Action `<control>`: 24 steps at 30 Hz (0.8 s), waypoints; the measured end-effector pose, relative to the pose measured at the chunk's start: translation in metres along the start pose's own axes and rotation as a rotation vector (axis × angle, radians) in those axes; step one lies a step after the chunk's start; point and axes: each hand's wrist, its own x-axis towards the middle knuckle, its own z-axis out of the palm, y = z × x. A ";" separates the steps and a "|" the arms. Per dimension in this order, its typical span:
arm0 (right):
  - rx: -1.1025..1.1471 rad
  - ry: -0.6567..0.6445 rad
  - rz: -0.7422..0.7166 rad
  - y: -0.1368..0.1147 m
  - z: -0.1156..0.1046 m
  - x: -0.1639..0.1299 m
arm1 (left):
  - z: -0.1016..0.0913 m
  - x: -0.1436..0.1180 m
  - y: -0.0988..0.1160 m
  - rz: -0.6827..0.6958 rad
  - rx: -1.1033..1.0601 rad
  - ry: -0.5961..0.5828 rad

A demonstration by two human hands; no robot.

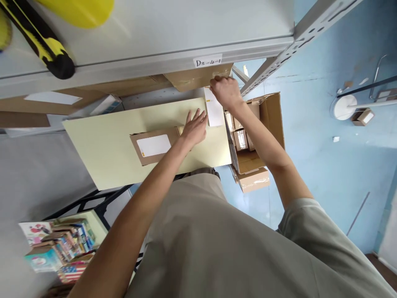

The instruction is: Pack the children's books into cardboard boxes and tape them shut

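Note:
My left hand hovers over or rests on a pale yellow tabletop, fingers apart, beside a small brown cardboard box with a white label. Just right of it lies a white sheet or pad of labels with a small yellow mark. My right hand is closed at the far end of that white sheet; what its curled fingers hold, if anything, is hidden. Below my right forearm stands an open carton with several small brown boxes inside.
A grey metal shelf marked D3-4-1 hangs over the table's far side, carrying a yellow-black utility knife. Brown cartons sit beneath it. A perforated upright rises at right. Several books fill the lower left.

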 end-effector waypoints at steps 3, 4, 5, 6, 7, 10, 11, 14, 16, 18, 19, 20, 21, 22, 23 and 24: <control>0.104 0.065 0.020 -0.003 0.001 0.004 | 0.001 0.040 0.009 -0.043 0.030 -0.085; 0.142 0.084 0.031 -0.003 0.002 0.004 | 0.001 0.050 0.008 -0.056 0.031 -0.098; 0.177 0.096 0.044 -0.003 0.004 0.004 | 0.002 0.058 0.005 -0.062 0.032 -0.104; 0.207 0.101 0.056 -0.002 0.006 0.004 | 0.002 0.065 0.002 -0.063 0.030 -0.104; 0.232 0.101 0.065 -0.002 0.008 0.004 | 0.002 0.071 -0.001 -0.060 0.026 -0.100; 0.343 0.110 0.057 -0.001 0.013 0.004 | 0.004 0.082 -0.011 -0.048 -0.005 -0.085; 0.383 0.120 0.042 0.000 0.015 0.005 | 0.006 0.085 -0.013 -0.040 -0.020 -0.075; 0.413 0.146 0.020 0.002 0.022 0.009 | 0.012 0.091 -0.016 -0.026 -0.063 -0.032; 0.388 0.144 0.028 0.005 0.026 0.012 | 0.017 0.094 -0.016 -0.039 -0.086 -0.016; 0.421 0.146 0.018 0.008 0.028 0.015 | 0.021 0.096 -0.015 -0.054 -0.101 -0.015; 0.451 0.152 0.005 0.010 0.028 0.016 | 0.023 0.096 -0.014 -0.058 -0.107 -0.012; 0.479 0.163 -0.010 0.011 0.028 0.017 | 0.025 0.097 -0.014 -0.059 -0.114 -0.005; 0.497 0.175 -0.020 0.012 0.027 0.017 | 0.026 0.098 -0.015 -0.058 -0.124 0.002; 0.503 0.180 -0.025 0.013 0.026 0.017 | 0.027 0.098 -0.015 -0.058 -0.136 0.009; 0.505 0.182 -0.026 0.013 0.024 0.016 | 0.027 0.099 -0.015 -0.056 -0.148 0.012; 0.506 0.184 -0.027 0.012 0.022 0.015 | 0.028 0.099 -0.016 -0.056 -0.158 0.013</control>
